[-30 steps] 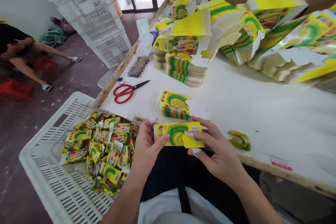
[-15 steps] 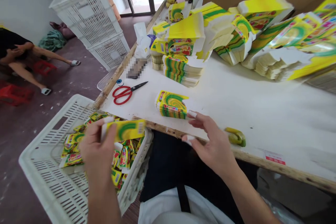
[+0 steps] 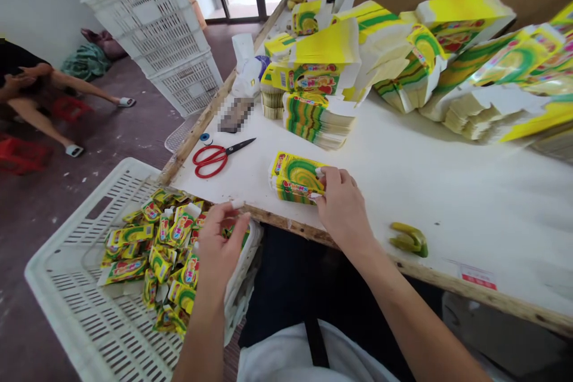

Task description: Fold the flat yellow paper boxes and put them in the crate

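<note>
While a person [image 3: 27, 80] sits on a red stool [image 3: 71, 108] at far left, a white basket [image 3: 92, 295] nearer by holds a heap of yellow-green boxes [image 3: 129, 268]. Behind it rise stacked crates [image 3: 150, 18]. Over the basket's right side is the left hand [image 3: 219, 245], nothing visible in its grasp, its thumb and fingers spread apart, with white covers on some fingertips. Just beyond, on the white table [image 3: 430, 173], lie red-handled scissors [image 3: 210, 161], and behind them a blurred-out dark object [image 3: 235, 116]. Next comes a small pile [image 3: 293, 176] of cartons near the table's front edge. The right hand [image 3: 344, 203], well apart from the left, touches the pile's right end; whether it pinches a carton I cannot tell. Farther back stand larger bundles [image 3: 313, 122]. Rightward, a green object [image 3: 409, 240] and a red-and-white label [image 3: 478, 279] lie near the edge.
</note>
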A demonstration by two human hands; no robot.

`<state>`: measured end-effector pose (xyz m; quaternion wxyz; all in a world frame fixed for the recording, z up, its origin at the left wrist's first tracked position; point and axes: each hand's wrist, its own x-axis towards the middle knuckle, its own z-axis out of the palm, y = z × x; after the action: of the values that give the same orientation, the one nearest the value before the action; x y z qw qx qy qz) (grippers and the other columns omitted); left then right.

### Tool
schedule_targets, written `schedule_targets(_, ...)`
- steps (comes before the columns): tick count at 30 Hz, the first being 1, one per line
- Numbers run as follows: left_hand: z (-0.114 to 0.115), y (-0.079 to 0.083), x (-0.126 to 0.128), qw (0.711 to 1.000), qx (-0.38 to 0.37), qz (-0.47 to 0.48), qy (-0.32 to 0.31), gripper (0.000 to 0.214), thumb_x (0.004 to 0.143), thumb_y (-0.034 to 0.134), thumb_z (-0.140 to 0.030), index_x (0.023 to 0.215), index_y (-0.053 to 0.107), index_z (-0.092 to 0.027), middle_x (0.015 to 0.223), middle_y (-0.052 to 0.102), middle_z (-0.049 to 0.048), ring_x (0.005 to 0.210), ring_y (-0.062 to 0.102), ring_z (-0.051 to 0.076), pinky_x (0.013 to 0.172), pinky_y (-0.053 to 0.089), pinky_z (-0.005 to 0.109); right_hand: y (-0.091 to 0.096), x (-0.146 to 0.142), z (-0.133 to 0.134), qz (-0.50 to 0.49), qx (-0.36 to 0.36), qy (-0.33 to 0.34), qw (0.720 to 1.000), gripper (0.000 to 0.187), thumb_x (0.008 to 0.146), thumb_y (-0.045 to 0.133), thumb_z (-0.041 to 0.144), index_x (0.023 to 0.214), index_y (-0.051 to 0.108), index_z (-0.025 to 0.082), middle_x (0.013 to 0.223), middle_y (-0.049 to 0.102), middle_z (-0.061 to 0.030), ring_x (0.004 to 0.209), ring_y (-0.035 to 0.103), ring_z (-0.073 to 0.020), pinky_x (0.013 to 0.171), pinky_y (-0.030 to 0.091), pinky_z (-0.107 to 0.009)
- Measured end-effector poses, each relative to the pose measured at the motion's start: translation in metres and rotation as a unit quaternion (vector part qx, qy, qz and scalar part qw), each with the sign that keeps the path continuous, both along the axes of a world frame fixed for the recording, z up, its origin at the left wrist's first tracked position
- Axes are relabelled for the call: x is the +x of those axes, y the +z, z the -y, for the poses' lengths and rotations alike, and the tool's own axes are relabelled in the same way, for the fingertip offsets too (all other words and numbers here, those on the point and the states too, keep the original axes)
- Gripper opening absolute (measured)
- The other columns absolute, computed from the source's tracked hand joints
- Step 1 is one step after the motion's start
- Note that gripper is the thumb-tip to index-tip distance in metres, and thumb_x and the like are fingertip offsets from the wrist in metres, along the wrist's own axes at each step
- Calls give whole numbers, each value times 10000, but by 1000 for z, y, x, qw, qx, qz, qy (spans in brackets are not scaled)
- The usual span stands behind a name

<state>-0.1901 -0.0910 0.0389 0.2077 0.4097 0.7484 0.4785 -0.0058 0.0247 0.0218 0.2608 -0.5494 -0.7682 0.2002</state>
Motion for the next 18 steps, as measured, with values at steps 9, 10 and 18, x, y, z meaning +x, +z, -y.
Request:
schedule_targets(9, -7, 3, 71, 890, 216, 401, -10, 724, 622, 538, -854, 1003, 645, -248, 990, 662, 66, 990, 628, 256, 803, 552, 353, 28, -3, 69, -399, -225, 177, 871, 388, 715, 559, 76, 1056, 461, 235, 839, 560, 12, 695, 564, -121, 596, 469, -233)
schedule_targets(10, -9, 9, 76, 890, 215, 402, 7, 759, 654, 443, -882, 988, 648, -233, 964, 663, 79, 976, 630, 263, 782, 558, 358, 30, -5, 78, -419, -264, 200, 846, 367, 722, 567, 87, 1046, 471, 232, 847, 569, 9, 713, 567, -120, 611, 473, -233)
schedule_targets(18, -18, 32, 79, 924, 152, 351, 9, 952, 557, 226, -990, 918, 666, -226, 865, 672, 100, 910, 640, 288, 674, 577, 382, 30, -2, 90, -436, -325, 179, 820, 330, 700, 649, 158, 1010, 557, 224, 845, 594, 8, 743, 558, -134, 631, 479, -233)
